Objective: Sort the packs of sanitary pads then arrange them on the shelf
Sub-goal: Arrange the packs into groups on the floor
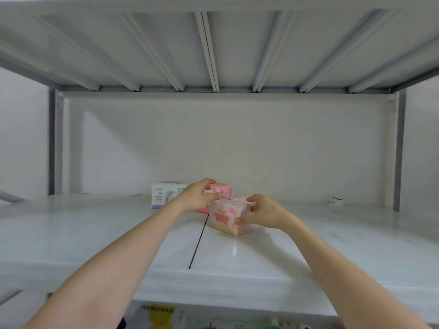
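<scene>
Three packs of sanitary pads stand near the middle of the white shelf board (95,233). A white and purple pack (164,195) is furthest left. Beside it is a pink pack (222,189), and my left hand (199,194) curls over its top and front. In front, a pale pink pack with a yellow base (225,217) sits slightly turned; my right hand (263,213) holds its right side, thumb at the front corner and fingers over the top. Behind it, a sliver of something pink shows.
A dark seam (197,245) splits the shelf board in the middle. A small white tag (336,201) lies at the back right. The upper shelf's ribbed underside (211,51) hangs low overhead. Grey uprights (52,143) frame both sides. Items show on the level below (159,315).
</scene>
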A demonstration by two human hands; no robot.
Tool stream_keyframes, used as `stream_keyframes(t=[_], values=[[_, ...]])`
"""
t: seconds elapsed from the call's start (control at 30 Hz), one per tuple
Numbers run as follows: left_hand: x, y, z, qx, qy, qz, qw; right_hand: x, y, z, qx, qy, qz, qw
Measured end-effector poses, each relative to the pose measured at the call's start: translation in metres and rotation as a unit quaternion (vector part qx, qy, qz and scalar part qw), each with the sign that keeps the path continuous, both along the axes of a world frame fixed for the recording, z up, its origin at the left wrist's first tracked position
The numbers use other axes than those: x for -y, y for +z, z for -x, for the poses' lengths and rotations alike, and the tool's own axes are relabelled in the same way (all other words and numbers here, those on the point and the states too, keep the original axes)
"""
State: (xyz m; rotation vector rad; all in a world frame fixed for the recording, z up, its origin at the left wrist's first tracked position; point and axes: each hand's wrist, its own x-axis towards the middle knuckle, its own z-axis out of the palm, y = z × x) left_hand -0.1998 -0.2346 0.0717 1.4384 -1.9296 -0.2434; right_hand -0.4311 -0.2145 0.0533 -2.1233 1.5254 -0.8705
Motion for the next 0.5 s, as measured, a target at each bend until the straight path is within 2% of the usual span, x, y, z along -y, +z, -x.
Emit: stream_keyframes(t=[0.13,0.27,0.5], values=[[0.023,0.001,0.011,-0.006,-0.015,-0.020,1.000,0.014,-0.002,0.003,0.024,0.003,0.011,1.000],[0.035,0.002,0.021,-0.002,-0.014,-0.028,0.999,0.015,0.003,0.020,0.003,0.002,0.003,1.000],[0.058,0.005,0.044,0.037,-0.010,-0.031,0.999,0.014,0.013,0.075,0.018,0.012,-0.087,0.996]])
